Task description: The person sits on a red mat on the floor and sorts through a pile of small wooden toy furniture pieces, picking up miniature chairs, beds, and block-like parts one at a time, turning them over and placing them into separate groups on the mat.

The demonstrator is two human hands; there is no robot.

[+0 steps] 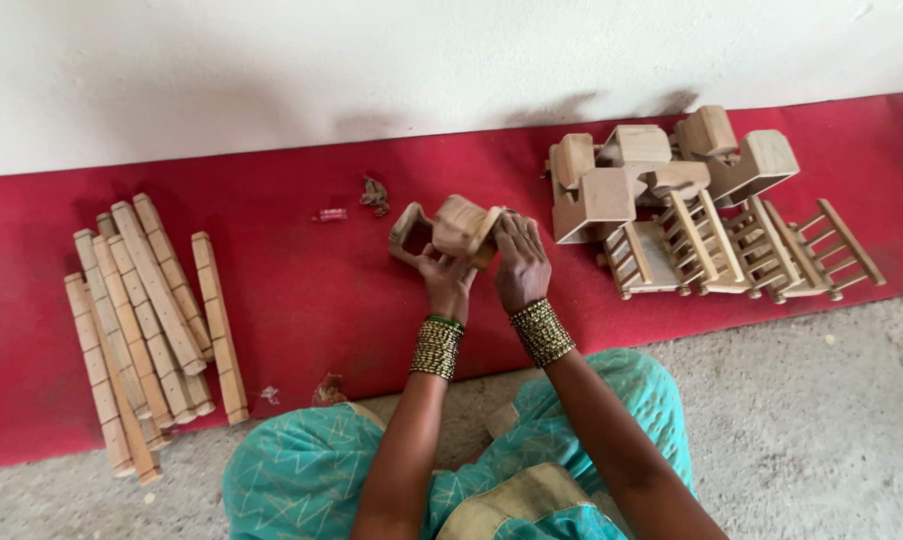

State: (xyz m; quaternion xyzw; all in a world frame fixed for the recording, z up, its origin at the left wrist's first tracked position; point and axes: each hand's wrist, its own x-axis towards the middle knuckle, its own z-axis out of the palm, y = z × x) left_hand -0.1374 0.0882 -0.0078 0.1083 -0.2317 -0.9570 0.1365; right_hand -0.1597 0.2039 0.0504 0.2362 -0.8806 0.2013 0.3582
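piece: pale bare-wood part (pixel 458 228), blocky, with a rounded top and an open frame sticking out to its left
state: unpainted, lifted clear of the red mat (pixel 301 290)
pose: tilted, frame end lower
place: above the mat's middle, well left of the mat's pile of like parts
hold: my left hand (pixel 445 280) under it, my right hand (pixel 519 262) on its right end
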